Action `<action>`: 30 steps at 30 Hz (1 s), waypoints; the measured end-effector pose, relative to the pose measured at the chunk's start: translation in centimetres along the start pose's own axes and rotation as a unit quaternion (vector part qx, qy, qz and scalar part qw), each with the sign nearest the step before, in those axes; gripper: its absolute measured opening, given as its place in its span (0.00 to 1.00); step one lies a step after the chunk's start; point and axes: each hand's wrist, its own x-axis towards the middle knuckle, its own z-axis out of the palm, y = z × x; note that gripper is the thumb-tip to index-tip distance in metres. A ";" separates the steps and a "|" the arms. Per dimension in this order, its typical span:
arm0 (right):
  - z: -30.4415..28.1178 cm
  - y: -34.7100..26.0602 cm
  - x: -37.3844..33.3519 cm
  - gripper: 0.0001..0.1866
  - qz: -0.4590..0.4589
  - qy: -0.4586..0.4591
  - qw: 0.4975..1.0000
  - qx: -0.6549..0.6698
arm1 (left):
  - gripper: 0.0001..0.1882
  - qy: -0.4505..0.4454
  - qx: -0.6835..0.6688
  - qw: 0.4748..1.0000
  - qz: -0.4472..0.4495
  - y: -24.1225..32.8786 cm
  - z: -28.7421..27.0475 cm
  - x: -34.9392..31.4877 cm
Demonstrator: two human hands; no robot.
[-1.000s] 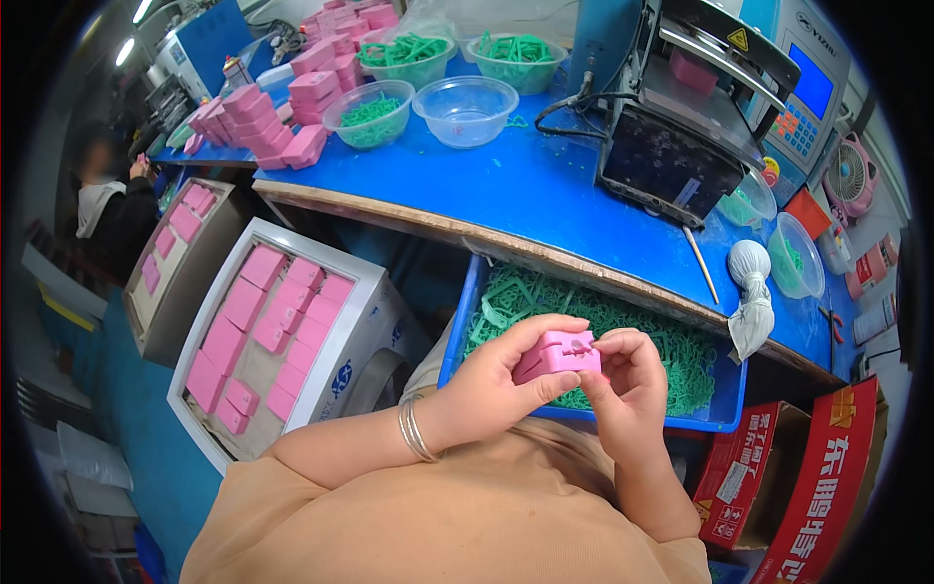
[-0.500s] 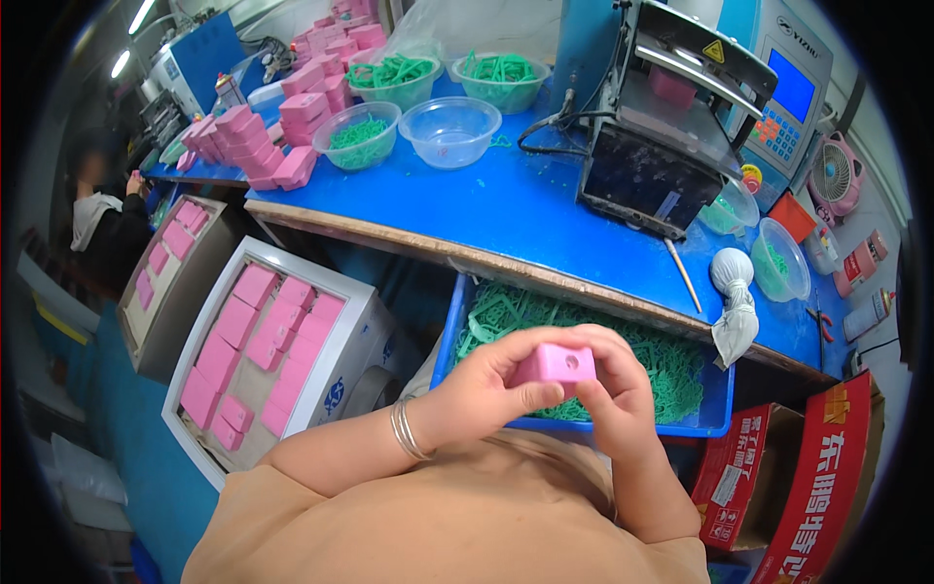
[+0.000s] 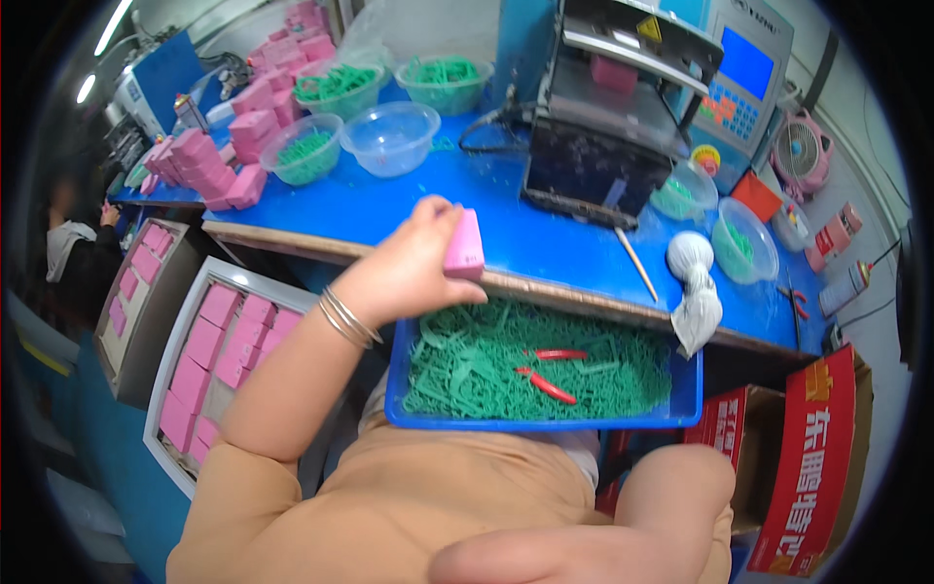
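Observation:
My left hand (image 3: 413,255), with bangles at its wrist, grips a pink rectangular block (image 3: 465,245) between thumb and fingers. It holds the block over the front edge of the blue worktable (image 3: 389,206). Below lies a blue bin (image 3: 545,425) full of green rubbery strips (image 3: 467,365). On those strips rests a pair of red-handled pliers (image 3: 553,387), its jaws partly sunk among them. My right hand (image 3: 506,560) is low against my tan top at the lower edge, cut off and blurred; its fingers cannot be made out.
Pink blocks are stacked (image 3: 199,165) at the table's left, and more lie in a white-framed tray (image 3: 156,428). Plastic bowls (image 3: 391,146) stand behind. A press machine (image 3: 593,156) holds a pink block. Nearby are a wooden stick (image 3: 637,265), a white cloth bundle (image 3: 693,292) and red cartons (image 3: 812,467).
My hands have parted. The left carried the pink block up and left to the table edge; the right dropped toward my body. The pliers in the bin now show.

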 end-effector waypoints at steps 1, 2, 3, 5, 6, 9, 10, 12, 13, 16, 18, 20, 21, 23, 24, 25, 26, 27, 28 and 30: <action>-0.5 -0.2 0.0 0.09 0.007 -0.028 0.999 -0.016 | 0.46 0.009 0.002 1.000 -0.011 -0.7 -0.4 0.2; -0.9 -0.3 0.0 0.08 0.012 -0.058 0.998 -0.031 | 0.45 0.002 -0.010 0.998 -0.060 -0.9 -0.5 0.3; -1.3 -0.3 0.1 0.09 0.014 -0.089 0.995 -0.046 | 0.45 0.002 -0.009 0.997 -0.072 -0.7 -0.1 0.0; -1.2 2.0 0.5 0.10 -0.134 -0.032 0.984 -0.108 | 0.44 -0.020 0.013 0.998 -0.058 -0.4 -0.2 0.6; -0.7 3.8 0.4 0.10 -0.272 0.060 0.949 -0.149 | 0.42 0.006 -0.002 0.999 -0.038 -0.5 0.1 0.7; -1.9 4.4 -0.6 0.11 -0.265 0.077 0.960 -0.051 | 0.40 0.033 -0.011 0.999 -0.011 -0.6 0.5 -0.1; -2.6 5.4 -1.1 0.11 -0.150 0.160 0.975 0.026 | 0.39 0.045 0.010 0.999 0.011 -0.2 0.7 -0.1; -3.3 9.2 -2.0 0.12 0.089 0.305 0.928 0.194 | 0.39 0.028 0.050 0.998 -0.027 0.0 0.1 -0.8; -4.6 11.8 -0.2 0.20 0.175 0.326 0.901 0.226 | 0.38 0.005 0.084 0.995 -0.050 0.5 -0.2 -0.7; -8.5 17.9 0.7 0.34 0.350 0.324 0.738 0.477 | 0.38 0.000 0.113 0.993 -0.040 1.2 -0.4 -0.2; -10.1 19.6 1.3 0.33 0.335 0.330 0.768 0.435 | 0.38 -0.010 0.140 0.989 -0.043 1.6 -0.3 -0.1; -11.9 21.5 1.5 0.31 0.332 0.342 0.760 0.442 | 0.38 -0.012 0.120 0.992 -0.045 1.6 -0.3 0.0; -12.6 22.2 1.5 0.30 0.338 0.350 0.743 0.460 | 0.38 -0.019 0.098 0.994 -0.054 1.5 -0.5 0.1; -13.2 22.8 1.9 0.24 0.346 0.350 0.758 0.428 | 0.38 -0.011 0.059 0.997 -0.056 0.8 -0.7 -0.3; -13.1 22.4 1.7 0.24 0.340 0.350 0.760 0.429 | 0.37 0.008 0.011 0.998 -0.067 0.3 -0.5 -0.6; -12.4 22.0 1.4 0.23 0.336 0.345 0.763 0.431 | 0.36 0.030 -0.038 0.995 -0.082 -0.5 -0.5 -1.2; -11.5 21.3 0.5 0.23 0.319 0.328 0.782 0.423 | 0.36 0.044 -0.079 0.992 -0.089 -1.2 -0.4 -1.6; -10.3 20.2 -0.7 0.24 0.304 0.308 0.801 0.414 | 0.36 0.052 -0.077 0.992 -0.087 -1.8 -0.3 -2.0; -9.0 19.0 -1.9 0.25 0.283 0.293 0.816 0.411 | 0.38 0.100 -0.250 0.958 -0.094 -2.1 -0.2 -2.6; -8.0 17.9 -4.2 0.29 0.229 0.238 0.792 0.514 | 0.42 0.182 -0.377 0.905 -0.076 -2.4 -0.4 -2.3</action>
